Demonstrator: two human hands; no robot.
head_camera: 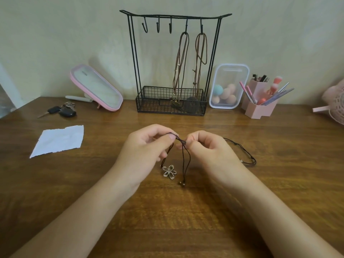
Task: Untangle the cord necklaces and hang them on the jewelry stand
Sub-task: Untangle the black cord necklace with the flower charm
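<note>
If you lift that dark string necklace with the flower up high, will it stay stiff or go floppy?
Probably floppy: the dark cord necklace droops down from where the left hand and right hand pinch it. Its flower pendant would likely dangle and swing, since only thin cord holds it. It is likely light: fingertips alone lift it.

Bare table (167, 121) is lying open from the left hand (147, 148) and right hand (206, 151) to the jewelry stand (175, 15); its three left hooks (157, 27) are hanging free, brown necklaces (178, 71) filling the right two; a mirror (96, 88) is flanking it left, a sponge box (229, 86) and brush holder (258, 108) right; the dark cord necklace (250, 156) is trailing rightward
</note>
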